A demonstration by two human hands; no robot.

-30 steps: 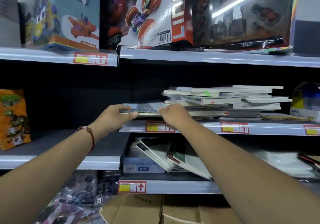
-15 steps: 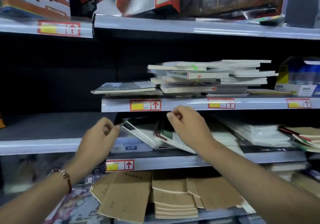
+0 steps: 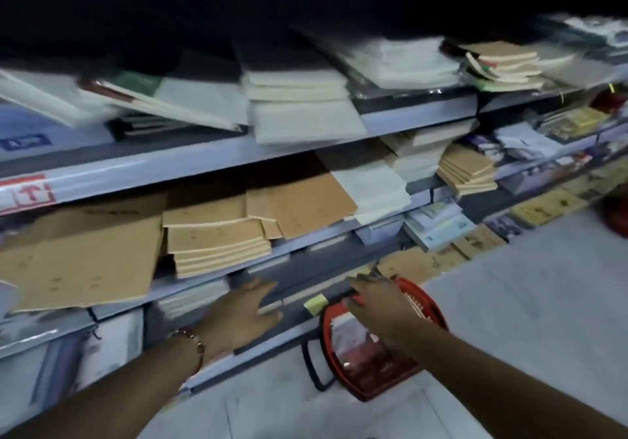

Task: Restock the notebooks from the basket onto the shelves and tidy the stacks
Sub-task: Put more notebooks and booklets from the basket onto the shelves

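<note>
The red basket [image 3: 424, 306] sits on the floor just under the right hand [image 3: 377, 302], black handle flopped down toward the camera, with some plastic-wrapped notebooks [image 3: 353, 340] lying inside. Up above both hands, the shelves [image 3: 210, 153] are a mess: brown kraft notebooks [image 3: 217, 238] in a sloppy stack above the left hand [image 3: 241, 316], white ones [image 3: 295, 102] higher up sliding over the edge, everything tilted and fanned out.

Head view, angled down, shelves [image 3: 217, 153] close
</note>
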